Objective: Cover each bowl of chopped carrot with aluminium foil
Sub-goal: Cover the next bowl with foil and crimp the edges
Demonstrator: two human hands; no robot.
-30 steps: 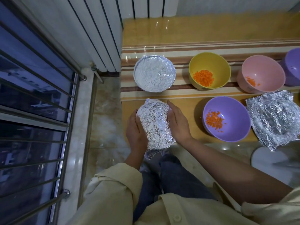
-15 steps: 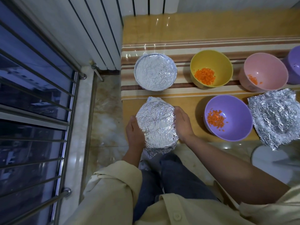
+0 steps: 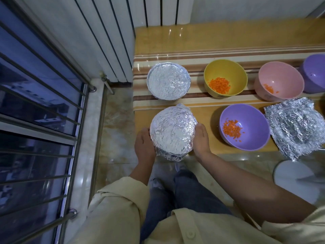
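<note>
One head-worn wide-angle view, we look forward and steeply down past our own lap (image 3: 184,192), foil-covered bowl (image 3: 173,131) close at centre, table (image 3: 228,37) ahead, barred window (image 3: 35,103) at far left.

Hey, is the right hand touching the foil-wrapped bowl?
Touching. The head view shows the right hand cupped against the side of the foil-wrapped bowl, with no gap.

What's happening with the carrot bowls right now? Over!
Left hand and right hand grip the near foil-wrapped bowl. Second covered bowl behind it. Yellow bowl, pink bowl, near purple bowl uncovered. Loose foil sheet waits right; nothing blocking.
</note>
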